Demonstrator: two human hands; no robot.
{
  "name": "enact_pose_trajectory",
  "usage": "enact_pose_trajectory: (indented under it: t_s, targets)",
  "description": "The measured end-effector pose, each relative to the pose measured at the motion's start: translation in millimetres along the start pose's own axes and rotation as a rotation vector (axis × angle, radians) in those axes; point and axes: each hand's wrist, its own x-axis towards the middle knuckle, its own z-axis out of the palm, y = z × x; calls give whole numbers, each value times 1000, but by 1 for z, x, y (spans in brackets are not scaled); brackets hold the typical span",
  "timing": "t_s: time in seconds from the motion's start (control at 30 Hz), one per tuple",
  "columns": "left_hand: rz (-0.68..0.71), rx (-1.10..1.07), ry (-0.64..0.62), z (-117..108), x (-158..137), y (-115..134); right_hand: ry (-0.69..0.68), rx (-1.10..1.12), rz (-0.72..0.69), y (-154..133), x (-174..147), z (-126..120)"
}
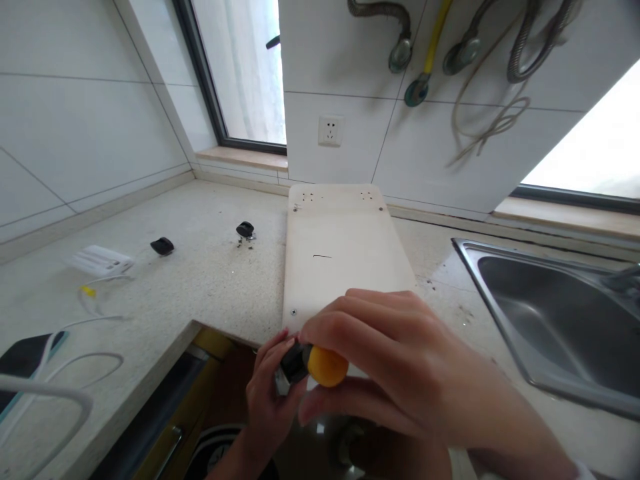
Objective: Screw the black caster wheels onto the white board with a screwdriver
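A: Head view: what's in hand?
B: The right hand (395,360) is curled around a screwdriver (315,363), orange handle, at the near edge of the white board (340,260) on the counter (210,280). The left hand (273,393) pinches its black front end.
A: Which step?
B: Probably driving the corner screw (293,311). Next needs the tip seated squarely.

the screwdriver handle (326,365) is orange-yellow with a black collar, and the board (345,257) is plain cream with one short dark mark. the countertop (210,273) is pale beige, finely speckled, bearing two black caps (163,246) and a white box (100,260). the sink (560,320) is grey steel, the wall tiles (75,113) white.
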Motion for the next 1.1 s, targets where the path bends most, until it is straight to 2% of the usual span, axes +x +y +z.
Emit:
enact_pose_trajectory:
  t_s: [0.17,0.27,0.3,0.33,0.43,0.47,0.53,0.6,0.7,0.77,0.83,0.93,1.0,1.1]
  targets:
    - [102,-99,18,3,5,0,11,83,-62,8,5,3]
    - [124,-128,-8,5,7,-3,152,148,-25,14,-1,-1]
    - [126,-134,-14,6,7,-3,248,205,6,16,-5,-3]
    - [130,-137,-14,6,8,-3,401,264,51,19,-11,-5]
    - [152,-134,10,6,10,-1,1066,338,224,22,-35,-12]
    - [153,-131,14,5,10,0,1251,327,280,22,-45,-12]
    - [144,-125,9,4,11,3,1458,316,380,19,-70,-6]
    - [134,-116,2,4,11,5,1550,346,530,13,-96,10]
    - [123,-92,26,4,10,8,1574,389,784,1,-135,49]
    - [139,-81,40,4,10,11,1531,396,928,-9,-156,78]
    - [190,-71,30,3,10,16,1436,390,1038,-20,-171,105]
    - [291,-38,-5,4,9,27,1210,424,1163,-33,-185,136]
    - [363,-15,-9,6,7,36,1079,459,1238,-35,-193,152]
    - [474,-15,-37,15,4,50,972,433,1371,-26,-208,170]
